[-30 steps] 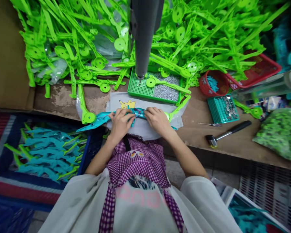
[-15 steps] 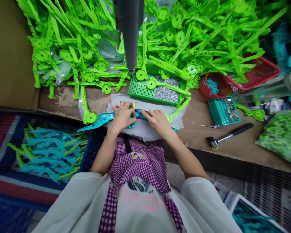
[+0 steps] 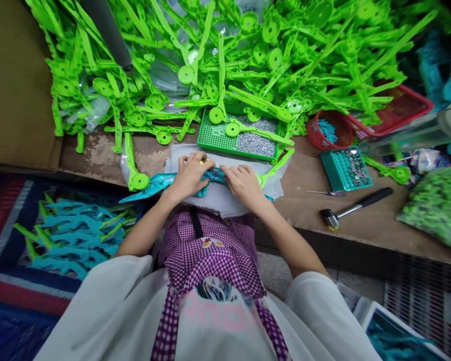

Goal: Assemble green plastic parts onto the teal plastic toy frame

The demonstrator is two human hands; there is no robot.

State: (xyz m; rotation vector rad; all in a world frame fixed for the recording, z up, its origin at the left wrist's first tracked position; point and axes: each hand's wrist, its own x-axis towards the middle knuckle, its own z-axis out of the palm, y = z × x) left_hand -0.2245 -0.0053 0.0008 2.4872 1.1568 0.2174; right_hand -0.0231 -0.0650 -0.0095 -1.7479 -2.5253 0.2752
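Observation:
A long teal plastic part (image 3: 155, 186) lies across a grey cloth (image 3: 225, 202) at the front of the bench, with light green arms (image 3: 140, 180) at its two ends. My left hand (image 3: 190, 175) is bent over its middle, fingers curled down on the teal plastic. Close by on the right, my right hand (image 3: 244, 184) has its fingers pressed together on the same part. Thin dark and red lines run along the part between the hands. Whatever small piece the fingertips may pinch is hidden.
Green plastic arms (image 3: 263, 60) pile up behind a green basket (image 3: 236, 143) of small metal pieces. A dark hanging tool (image 3: 110, 35) reaches in from above. Rightward lie a hammer (image 3: 355, 208), a thin pointed tool (image 3: 326, 193) and a teal tray (image 3: 332, 173). A crate of teal-green parts (image 3: 71, 233) stands left.
The dark hanging tool has swung from the middle to the upper left. Both hands stay on the teal part, with the left fingers shifted slightly and the left elbow farther out.

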